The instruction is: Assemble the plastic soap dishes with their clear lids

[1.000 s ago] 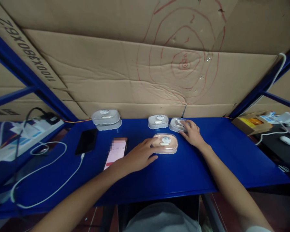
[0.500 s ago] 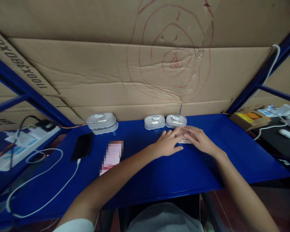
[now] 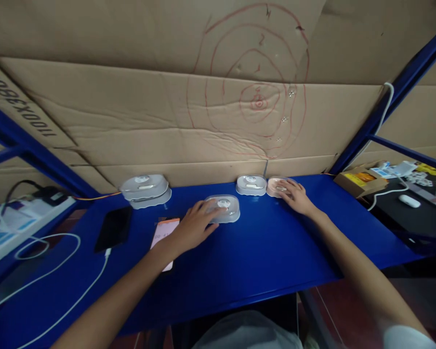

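Observation:
My left hand (image 3: 197,227) is closed on the left end of a clear lidded container (image 3: 230,207), its fingers over the lid and its thumb by the front edge. Farther right, my right hand (image 3: 297,198) has its fingers around a pinkish clear container (image 3: 273,186), partly covering it. Between the hands, by the cardboard, a similar container (image 3: 251,185) stands untouched beside the pinkish one. Two more clear containers (image 3: 145,188) are stacked at the back left. What lies inside them is too unclear to tell.
A lit phone (image 3: 167,228) lies partly under my left forearm. A dark phone (image 3: 114,228) with a white cable lies on the blue table (image 3: 240,271). Cardboard (image 3: 131,111) with red rings stands behind. A small carton (image 3: 361,182) is at the right.
My hands have moved apart, the left one leftward. The left container of the middle pair now sits farther forward under my left hand. The pinkish container has moved back, beside the other one.

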`<act>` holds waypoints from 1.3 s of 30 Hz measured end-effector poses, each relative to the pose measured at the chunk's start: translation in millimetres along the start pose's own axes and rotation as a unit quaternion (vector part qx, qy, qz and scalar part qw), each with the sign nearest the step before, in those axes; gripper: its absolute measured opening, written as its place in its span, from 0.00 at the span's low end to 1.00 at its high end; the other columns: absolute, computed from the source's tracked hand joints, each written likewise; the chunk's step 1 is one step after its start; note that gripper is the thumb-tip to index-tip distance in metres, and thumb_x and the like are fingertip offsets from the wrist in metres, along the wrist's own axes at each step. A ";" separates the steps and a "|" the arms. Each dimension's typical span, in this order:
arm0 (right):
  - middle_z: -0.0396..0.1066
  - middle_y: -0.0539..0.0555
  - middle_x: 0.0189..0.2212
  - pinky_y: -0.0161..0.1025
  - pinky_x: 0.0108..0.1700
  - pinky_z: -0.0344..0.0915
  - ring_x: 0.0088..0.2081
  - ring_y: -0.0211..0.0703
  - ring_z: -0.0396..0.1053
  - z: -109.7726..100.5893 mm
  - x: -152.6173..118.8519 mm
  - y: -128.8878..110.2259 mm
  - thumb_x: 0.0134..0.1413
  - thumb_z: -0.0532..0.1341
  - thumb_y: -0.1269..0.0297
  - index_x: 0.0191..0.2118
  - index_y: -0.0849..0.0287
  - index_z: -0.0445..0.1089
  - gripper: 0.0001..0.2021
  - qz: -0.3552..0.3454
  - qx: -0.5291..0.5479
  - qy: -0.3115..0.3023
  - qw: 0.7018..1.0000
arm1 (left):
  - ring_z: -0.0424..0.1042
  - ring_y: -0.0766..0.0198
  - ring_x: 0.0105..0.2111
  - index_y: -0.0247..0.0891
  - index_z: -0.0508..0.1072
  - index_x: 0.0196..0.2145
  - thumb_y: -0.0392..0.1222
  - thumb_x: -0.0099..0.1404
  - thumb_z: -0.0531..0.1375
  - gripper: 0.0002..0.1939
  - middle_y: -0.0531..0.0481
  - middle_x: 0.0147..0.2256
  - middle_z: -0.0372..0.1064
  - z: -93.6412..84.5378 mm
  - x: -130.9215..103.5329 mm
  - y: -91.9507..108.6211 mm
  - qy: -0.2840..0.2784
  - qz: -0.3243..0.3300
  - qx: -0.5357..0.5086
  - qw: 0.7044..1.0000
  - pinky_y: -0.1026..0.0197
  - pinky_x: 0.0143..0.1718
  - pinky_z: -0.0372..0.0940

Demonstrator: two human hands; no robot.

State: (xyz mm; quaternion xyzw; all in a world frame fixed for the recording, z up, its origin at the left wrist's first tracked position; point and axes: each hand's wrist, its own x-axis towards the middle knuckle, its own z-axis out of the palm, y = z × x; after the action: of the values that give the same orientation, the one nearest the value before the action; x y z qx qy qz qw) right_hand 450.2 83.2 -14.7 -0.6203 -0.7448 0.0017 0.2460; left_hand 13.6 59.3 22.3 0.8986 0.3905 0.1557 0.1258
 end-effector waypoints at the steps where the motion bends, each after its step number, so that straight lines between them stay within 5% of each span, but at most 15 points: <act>1: 0.66 0.64 0.70 0.81 0.69 0.47 0.74 0.71 0.56 2.9 5.9 -11.0 0.74 0.50 0.48 0.67 0.52 0.69 0.26 -0.004 0.002 0.001 1.000 | 0.59 0.37 0.69 0.58 0.69 0.68 0.43 0.76 0.58 0.26 0.45 0.72 0.60 0.2 -6.3 3.1 -0.002 0.013 -0.018 1.000 0.31 0.66 0.60; 4: 0.59 0.64 0.74 0.80 0.72 0.41 0.77 0.68 0.50 10.0 10.2 -58.9 0.76 0.50 0.47 0.72 0.51 0.63 0.27 -0.050 0.013 -0.004 0.999 | 0.60 0.37 0.68 0.57 0.61 0.73 0.40 0.72 0.63 0.35 0.41 0.72 0.58 3.5 -13.7 7.0 -0.005 0.015 -0.056 0.998 0.32 0.67 0.60; 8: 0.56 0.64 0.76 0.67 0.74 0.52 0.76 0.60 0.53 27.0 -8.6 -133.6 0.72 0.58 0.41 0.76 0.48 0.55 0.34 -0.226 0.111 -0.095 0.963 | 0.54 0.29 0.72 0.54 0.61 0.72 0.44 0.68 0.69 0.39 0.35 0.76 0.47 12.9 -14.7 1.5 -0.013 -0.029 -0.046 0.998 0.25 0.67 0.55; 12: 0.52 0.69 0.76 0.66 0.73 0.56 0.76 0.65 0.52 50.5 -27.1 -169.9 0.63 0.67 0.38 0.76 0.52 0.54 0.45 -0.260 0.164 -0.138 0.941 | 0.56 0.33 0.72 0.55 0.63 0.70 0.43 0.67 0.70 0.38 0.38 0.73 0.55 18.3 -22.9 -5.8 -0.024 -0.032 -0.096 0.995 0.29 0.67 0.56; 16: 0.52 0.69 0.76 0.64 0.74 0.55 0.77 0.63 0.51 58.0 -31.2 -166.9 0.63 0.68 0.41 0.76 0.54 0.54 0.45 -0.261 0.193 -0.143 0.935 | 0.65 0.41 0.66 0.55 0.62 0.69 0.44 0.67 0.71 0.37 0.42 0.68 0.63 18.4 -26.6 -8.7 -0.034 -0.011 -0.178 0.983 0.38 0.65 0.62; 25: 0.52 0.67 0.76 0.65 0.75 0.55 0.76 0.65 0.52 53.4 -30.7 -159.9 0.62 0.69 0.41 0.76 0.52 0.55 0.45 -0.253 0.196 -0.142 0.937 | 0.67 0.39 0.65 0.52 0.68 0.66 0.45 0.62 0.74 0.37 0.43 0.65 0.68 22.5 -19.9 -6.4 0.001 -0.023 -0.229 0.973 0.36 0.65 0.62; 29: 0.53 0.67 0.75 0.64 0.74 0.56 0.76 0.63 0.53 58.6 -32.1 -156.3 0.65 0.66 0.41 0.77 0.51 0.52 0.43 -0.228 0.274 -0.108 0.928 | 0.67 0.42 0.66 0.50 0.58 0.69 0.52 0.64 0.73 0.42 0.40 0.67 0.63 22.1 -17.9 -8.1 0.042 -0.040 -0.276 0.959 0.38 0.65 0.64; 35: 0.63 0.61 0.72 0.58 0.72 0.62 0.71 0.55 0.64 70.7 -32.7 -157.0 0.73 0.55 0.40 0.75 0.46 0.55 0.33 -0.139 0.390 -0.076 0.907 | 0.68 0.47 0.65 0.50 0.64 0.61 0.48 0.57 0.78 0.40 0.43 0.64 0.65 17.5 -14.3 -2.7 0.137 -0.068 -0.445 0.882 0.44 0.64 0.66; 39: 0.60 0.63 0.72 0.62 0.74 0.58 0.73 0.59 0.60 71.1 -30.2 -153.9 0.70 0.59 0.39 0.75 0.48 0.57 0.35 -0.112 0.366 -0.050 0.922 | 0.71 0.48 0.59 0.47 0.71 0.55 0.47 0.50 0.80 0.37 0.46 0.57 0.71 14.4 -10.1 0.4 0.209 -0.112 -0.509 0.828 0.47 0.62 0.67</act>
State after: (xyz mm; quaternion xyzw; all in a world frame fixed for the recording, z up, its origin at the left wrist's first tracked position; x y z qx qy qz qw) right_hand 285.2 41.3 -40.8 -0.3984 -0.7685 0.2776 0.4168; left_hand 12.7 50.0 7.4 0.6036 0.3704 0.5012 0.4972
